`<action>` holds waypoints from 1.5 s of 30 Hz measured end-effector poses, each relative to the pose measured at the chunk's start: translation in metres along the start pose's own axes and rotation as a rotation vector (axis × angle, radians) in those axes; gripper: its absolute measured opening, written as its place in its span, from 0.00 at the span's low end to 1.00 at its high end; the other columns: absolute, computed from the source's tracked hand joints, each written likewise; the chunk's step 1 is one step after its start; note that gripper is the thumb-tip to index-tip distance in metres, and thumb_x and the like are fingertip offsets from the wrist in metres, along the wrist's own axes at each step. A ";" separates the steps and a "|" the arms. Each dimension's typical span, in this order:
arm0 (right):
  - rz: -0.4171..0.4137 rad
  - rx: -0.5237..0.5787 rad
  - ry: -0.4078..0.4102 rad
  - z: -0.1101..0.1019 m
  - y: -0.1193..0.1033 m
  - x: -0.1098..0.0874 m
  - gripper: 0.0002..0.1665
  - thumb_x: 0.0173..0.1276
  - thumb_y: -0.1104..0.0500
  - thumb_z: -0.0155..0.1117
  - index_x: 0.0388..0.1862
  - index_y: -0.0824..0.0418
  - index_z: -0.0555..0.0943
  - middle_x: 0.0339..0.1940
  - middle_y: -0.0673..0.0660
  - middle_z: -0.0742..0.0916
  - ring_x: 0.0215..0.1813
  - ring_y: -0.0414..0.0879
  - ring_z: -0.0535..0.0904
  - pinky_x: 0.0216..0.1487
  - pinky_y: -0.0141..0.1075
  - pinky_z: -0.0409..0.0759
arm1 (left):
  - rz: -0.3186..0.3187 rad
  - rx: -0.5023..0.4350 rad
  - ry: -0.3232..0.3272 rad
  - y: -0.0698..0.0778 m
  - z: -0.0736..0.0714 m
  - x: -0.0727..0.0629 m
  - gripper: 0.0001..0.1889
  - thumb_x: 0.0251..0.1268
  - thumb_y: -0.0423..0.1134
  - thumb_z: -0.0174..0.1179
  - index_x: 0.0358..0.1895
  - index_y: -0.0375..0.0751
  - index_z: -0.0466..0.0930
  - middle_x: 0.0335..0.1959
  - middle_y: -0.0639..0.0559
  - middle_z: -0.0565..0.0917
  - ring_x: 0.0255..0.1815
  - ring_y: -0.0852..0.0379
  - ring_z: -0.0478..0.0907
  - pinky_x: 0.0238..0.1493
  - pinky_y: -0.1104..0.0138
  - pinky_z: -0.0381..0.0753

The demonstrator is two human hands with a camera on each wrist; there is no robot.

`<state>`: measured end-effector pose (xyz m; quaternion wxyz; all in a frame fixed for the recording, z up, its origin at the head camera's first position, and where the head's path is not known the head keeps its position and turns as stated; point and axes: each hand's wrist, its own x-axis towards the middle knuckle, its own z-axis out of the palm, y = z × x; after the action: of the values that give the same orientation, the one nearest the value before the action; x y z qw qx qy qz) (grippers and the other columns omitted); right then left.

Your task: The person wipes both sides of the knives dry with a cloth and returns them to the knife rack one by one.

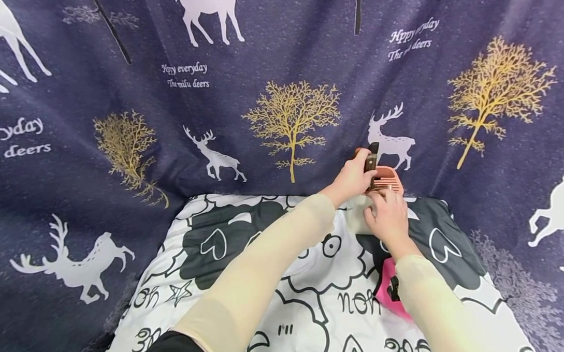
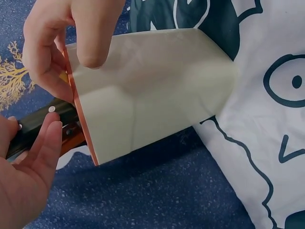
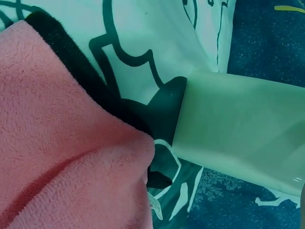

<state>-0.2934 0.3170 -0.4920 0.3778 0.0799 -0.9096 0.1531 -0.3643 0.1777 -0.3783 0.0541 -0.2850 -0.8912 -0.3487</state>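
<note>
A pale green knife block (image 2: 157, 95) stands at the bed's far edge, its slotted coral top (image 1: 388, 175) showing in the head view. My left hand (image 1: 352, 177) grips a dark riveted knife handle (image 2: 35, 125) at that top; the blade is hidden. Beneath the handle, an orange-brown part (image 2: 74, 142) shows in the left wrist view, its kind unclear. My right hand (image 1: 389, 217) holds the block's rim, thumb against the pale wall and fingers curled at the coral edge. In the right wrist view only the block's wall (image 3: 238, 129) is plain; the hand barely shows.
A pink fleecy cloth (image 1: 390, 293) with black trim lies under my right forearm. Black-and-white patterned bedding (image 1: 325, 273) covers the surface. Directly behind the block hangs a dark blue curtain (image 1: 277, 51) printed with deer and trees.
</note>
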 end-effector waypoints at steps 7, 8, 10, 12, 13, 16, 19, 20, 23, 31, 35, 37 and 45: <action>0.046 0.019 -0.040 -0.004 -0.002 0.000 0.21 0.59 0.56 0.64 0.53 0.56 0.83 0.54 0.64 0.78 0.55 0.66 0.72 0.54 0.67 0.70 | -0.005 0.003 -0.021 0.002 0.004 0.003 0.22 0.79 0.46 0.56 0.68 0.55 0.61 0.51 0.47 0.87 0.47 0.55 0.86 0.41 0.68 0.83; 0.049 0.019 -0.041 -0.005 -0.002 0.000 0.21 0.59 0.56 0.65 0.52 0.57 0.83 0.54 0.64 0.78 0.55 0.66 0.73 0.53 0.67 0.70 | -0.003 0.009 -0.022 0.002 0.005 0.003 0.22 0.79 0.46 0.56 0.68 0.55 0.61 0.50 0.47 0.87 0.47 0.55 0.86 0.41 0.68 0.83; 0.056 0.019 -0.038 -0.005 -0.003 -0.001 0.20 0.59 0.57 0.65 0.52 0.57 0.83 0.55 0.65 0.78 0.55 0.67 0.73 0.54 0.67 0.70 | -0.006 0.012 -0.030 0.003 0.005 0.003 0.23 0.78 0.46 0.57 0.69 0.56 0.61 0.51 0.47 0.87 0.46 0.56 0.86 0.40 0.68 0.83; 0.060 0.023 -0.034 -0.006 -0.004 -0.001 0.20 0.59 0.57 0.66 0.52 0.58 0.83 0.55 0.65 0.78 0.56 0.67 0.73 0.54 0.68 0.69 | -0.009 0.012 -0.036 0.004 0.005 0.003 0.24 0.79 0.46 0.56 0.71 0.56 0.60 0.51 0.47 0.87 0.45 0.55 0.86 0.39 0.68 0.83; 0.059 0.025 -0.032 -0.007 -0.004 0.000 0.20 0.59 0.57 0.66 0.51 0.58 0.83 0.55 0.65 0.78 0.56 0.67 0.73 0.54 0.68 0.69 | -0.012 0.010 -0.039 0.004 0.005 0.003 0.24 0.79 0.47 0.56 0.72 0.57 0.60 0.51 0.47 0.87 0.45 0.55 0.87 0.38 0.67 0.83; 0.056 0.038 -0.036 -0.007 -0.006 0.001 0.20 0.59 0.57 0.66 0.51 0.59 0.83 0.54 0.65 0.78 0.56 0.67 0.72 0.55 0.68 0.69 | -0.023 0.015 -0.038 0.004 0.005 0.002 0.25 0.79 0.47 0.56 0.72 0.57 0.59 0.52 0.46 0.87 0.43 0.55 0.87 0.36 0.67 0.82; 0.056 0.044 -0.039 -0.006 -0.006 0.001 0.20 0.59 0.57 0.66 0.51 0.59 0.83 0.54 0.65 0.78 0.55 0.67 0.72 0.55 0.68 0.69 | -0.036 0.018 -0.042 0.003 0.006 0.001 0.25 0.79 0.47 0.55 0.72 0.58 0.59 0.51 0.47 0.87 0.42 0.55 0.87 0.35 0.67 0.82; 0.057 0.042 -0.040 -0.005 -0.006 0.001 0.19 0.59 0.57 0.65 0.51 0.59 0.83 0.54 0.65 0.78 0.55 0.67 0.72 0.55 0.68 0.69 | -0.037 0.024 -0.041 0.003 0.006 0.000 0.25 0.79 0.48 0.55 0.72 0.58 0.59 0.51 0.47 0.87 0.42 0.55 0.87 0.35 0.68 0.82; 0.060 0.037 -0.038 -0.005 -0.005 0.000 0.19 0.59 0.56 0.66 0.50 0.58 0.83 0.54 0.65 0.78 0.54 0.67 0.72 0.54 0.68 0.69 | -0.042 0.023 -0.051 0.005 0.006 -0.001 0.24 0.79 0.48 0.55 0.72 0.59 0.59 0.50 0.48 0.87 0.41 0.55 0.87 0.35 0.67 0.83; 0.052 0.043 -0.023 -0.007 -0.004 0.002 0.19 0.58 0.56 0.67 0.49 0.59 0.83 0.53 0.65 0.78 0.53 0.67 0.73 0.51 0.67 0.69 | -0.048 0.060 -0.051 0.012 0.004 0.000 0.23 0.79 0.48 0.56 0.70 0.60 0.60 0.51 0.50 0.88 0.44 0.55 0.88 0.39 0.66 0.84; 0.055 0.046 -0.023 -0.008 -0.004 0.004 0.18 0.58 0.57 0.67 0.48 0.59 0.83 0.52 0.65 0.78 0.54 0.67 0.72 0.51 0.67 0.68 | -0.048 0.077 -0.051 0.014 0.005 0.002 0.24 0.79 0.48 0.56 0.71 0.60 0.60 0.51 0.50 0.88 0.44 0.56 0.88 0.40 0.67 0.83; 0.058 0.051 -0.032 -0.009 -0.004 0.005 0.18 0.58 0.57 0.67 0.48 0.60 0.82 0.52 0.65 0.78 0.55 0.68 0.72 0.51 0.68 0.68 | -0.049 0.084 -0.059 0.016 0.004 0.002 0.25 0.78 0.48 0.56 0.72 0.60 0.59 0.51 0.50 0.88 0.44 0.56 0.88 0.40 0.67 0.84; 0.073 0.064 -0.066 -0.010 -0.007 0.004 0.19 0.57 0.57 0.67 0.49 0.59 0.83 0.53 0.66 0.77 0.56 0.69 0.71 0.51 0.69 0.67 | -0.049 0.141 -0.094 0.018 0.000 0.002 0.22 0.79 0.48 0.56 0.68 0.58 0.59 0.51 0.50 0.87 0.44 0.55 0.87 0.41 0.66 0.83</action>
<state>-0.2880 0.3134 -0.4812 0.3389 0.0635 -0.9186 0.1931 -0.3557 0.1893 -0.3669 0.0238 -0.2746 -0.9218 -0.2727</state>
